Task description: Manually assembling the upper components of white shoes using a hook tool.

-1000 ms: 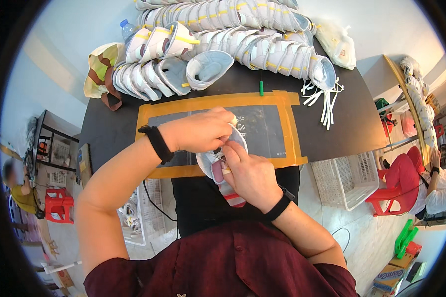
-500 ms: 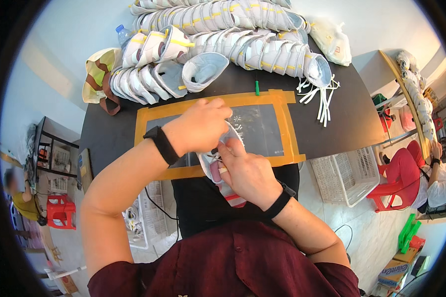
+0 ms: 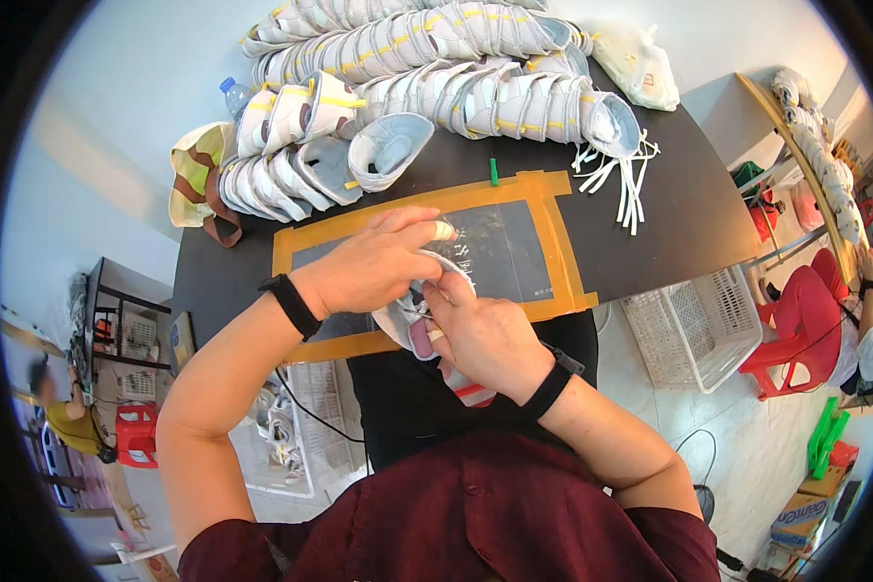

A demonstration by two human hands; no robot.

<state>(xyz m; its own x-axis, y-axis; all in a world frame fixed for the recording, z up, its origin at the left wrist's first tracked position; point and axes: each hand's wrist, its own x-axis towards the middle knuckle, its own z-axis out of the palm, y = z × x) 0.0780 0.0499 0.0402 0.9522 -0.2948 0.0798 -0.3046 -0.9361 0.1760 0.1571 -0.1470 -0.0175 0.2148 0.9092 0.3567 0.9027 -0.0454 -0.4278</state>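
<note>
Over the near edge of the table, a light grey shoe upper is held between my two hands, its red-and-white striped end hanging down. My left hand closes on the far rim of the upper, the wrapped index finger reaching out past it. Closed around the near right side is my right hand, with fingers inside the opening. A thin dark tool or thread shows between the fingers; its kind I cannot make out. Both wrists wear black bands.
Rows of nested shoe uppers line the back of the dark table. White laces hang at the right stack. A tape-edged mat and a green-handled tool lie in front. White crates flank my legs; a co-worker sits at right.
My left hand has lowered and turned slightly, its index finger now stretched out beyond the rim. The view has shifted a little; my right hand keeps its hold.
</note>
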